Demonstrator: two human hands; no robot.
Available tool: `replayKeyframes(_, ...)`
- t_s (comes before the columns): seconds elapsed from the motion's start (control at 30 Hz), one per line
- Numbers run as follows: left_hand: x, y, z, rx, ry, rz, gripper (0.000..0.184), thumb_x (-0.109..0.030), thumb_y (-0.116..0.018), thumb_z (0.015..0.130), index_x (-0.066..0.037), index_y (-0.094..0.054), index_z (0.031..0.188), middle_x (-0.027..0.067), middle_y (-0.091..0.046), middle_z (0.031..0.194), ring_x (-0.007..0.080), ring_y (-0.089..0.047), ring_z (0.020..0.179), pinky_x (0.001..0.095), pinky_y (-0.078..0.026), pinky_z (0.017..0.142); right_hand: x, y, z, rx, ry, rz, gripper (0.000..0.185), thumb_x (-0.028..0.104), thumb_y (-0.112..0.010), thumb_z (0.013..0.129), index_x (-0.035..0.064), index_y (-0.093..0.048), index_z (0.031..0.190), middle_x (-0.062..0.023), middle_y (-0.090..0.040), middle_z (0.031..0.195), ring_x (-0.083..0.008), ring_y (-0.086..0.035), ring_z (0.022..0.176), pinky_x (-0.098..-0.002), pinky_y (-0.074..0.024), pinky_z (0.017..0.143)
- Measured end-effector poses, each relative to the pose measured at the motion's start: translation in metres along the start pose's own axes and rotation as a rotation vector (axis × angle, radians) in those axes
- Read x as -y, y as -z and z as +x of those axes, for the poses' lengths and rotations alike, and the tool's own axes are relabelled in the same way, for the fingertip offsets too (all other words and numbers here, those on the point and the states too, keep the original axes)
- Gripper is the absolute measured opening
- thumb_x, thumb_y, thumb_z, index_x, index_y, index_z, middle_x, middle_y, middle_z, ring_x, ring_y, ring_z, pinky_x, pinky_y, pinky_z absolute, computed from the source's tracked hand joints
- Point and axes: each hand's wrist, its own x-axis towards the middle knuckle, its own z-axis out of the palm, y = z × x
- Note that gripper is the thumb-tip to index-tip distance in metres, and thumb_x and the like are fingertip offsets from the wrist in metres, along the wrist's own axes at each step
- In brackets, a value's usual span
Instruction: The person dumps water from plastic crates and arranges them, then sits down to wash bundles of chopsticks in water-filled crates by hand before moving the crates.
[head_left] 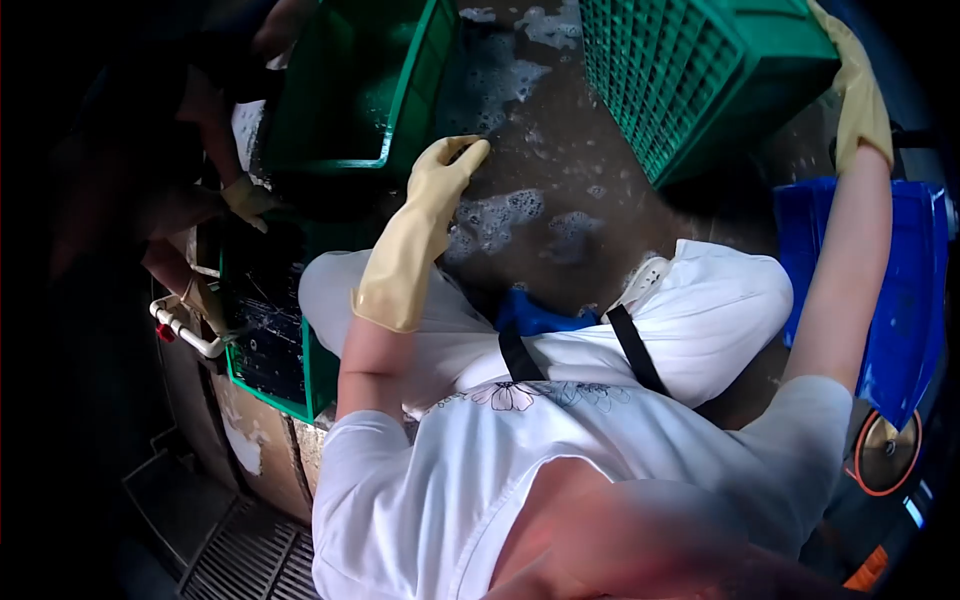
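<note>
Both my hands wear long cream rubber gloves. My left hand (452, 165) is raised over the wet, sudsy floor, its fingers curved and thumb apart, with nothing seen in it. It is nearest to a green bin (408, 85) at the top left. At the top right, my right hand (850, 65) is at the edge of a green latticed crate (700, 75), which stands tilted. The fingers of that hand are partly hidden at the crate's far edge.
A co-worker's gloved hands (248, 200) are at the left, by a dark, green-rimmed container (308, 375). A blue container (905, 290) lies right of my knee. A white pipe handle (185, 328), a floor grate (250, 555) and an orange-rimmed wheel (888, 452) are around.
</note>
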Motion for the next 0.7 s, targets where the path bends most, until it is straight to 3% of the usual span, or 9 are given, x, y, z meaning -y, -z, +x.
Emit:
replayKeyframes(0.17,-0.02,-0.01,0.02,-0.078,-0.059,-0.096,0.043,-0.033,-0.07,0.093,-0.011,-0.064,0.129,0.0066,-0.061,0.134,0.0195,-0.051,0.129,0.0343,-0.037,0.108,-0.026,-0.008,0.046,0.02,-0.084,-0.077,0.02,0.025,-0.065,0.094,0.0068,-0.069,0.098,-0.0033,-0.069,0.077,-0.0152,-0.065,0.07,-0.0282,-0.0524,0.067)
replayKeyframes(0.33,-0.021,-0.035,0.049,-0.022,-0.024,-0.02,0.042,-0.024,-0.07,0.093,-0.009,-0.063,0.132,0.0081,-0.048,0.15,0.0244,-0.045,0.137,0.0377,-0.036,0.112,-0.062,-0.03,0.1,0.069,-0.16,-0.142,0.022,0.028,-0.064,0.094,0.0072,-0.069,0.1,-0.0046,-0.069,0.08,-0.0169,-0.066,0.073,-0.0295,-0.0521,0.069)
replayKeyframes(0.43,-0.031,-0.046,0.056,-0.007,-0.008,-0.118,0.038,-0.018,-0.07,0.092,-0.004,-0.065,0.127,0.0143,-0.05,0.147,0.0239,-0.05,0.134,0.034,-0.042,0.107,-0.089,-0.052,0.133,0.097,-0.24,-0.198,0.024,0.029,-0.064,0.094,0.0074,-0.069,0.101,-0.0054,-0.069,0.081,-0.018,-0.066,0.075,-0.0302,-0.0519,0.071)
replayKeyframes(0.57,-0.019,-0.059,0.062,-0.001,-0.019,-0.048,0.032,-0.014,-0.072,0.09,-0.001,-0.069,0.119,0.0192,-0.059,0.137,0.0246,-0.056,0.127,0.0335,-0.041,0.107,-0.104,-0.07,0.157,0.128,-0.322,-0.223,0.026,0.031,-0.064,0.094,0.0078,-0.069,0.102,-0.0064,-0.069,0.083,-0.0194,-0.066,0.078,-0.0312,-0.0517,0.073)
replayKeyframes(0.7,0.023,-0.078,0.051,-0.016,0.057,-0.053,0.03,-0.016,-0.073,0.09,-0.003,-0.071,0.116,0.0158,-0.066,0.125,0.0203,-0.058,0.123,0.0312,-0.042,0.105,-0.104,-0.079,0.164,0.146,-0.372,-0.247,0.028,0.033,-0.063,0.094,0.0081,-0.069,0.104,-0.0075,-0.07,0.086,-0.0208,-0.066,0.08,-0.0323,-0.0514,0.075)
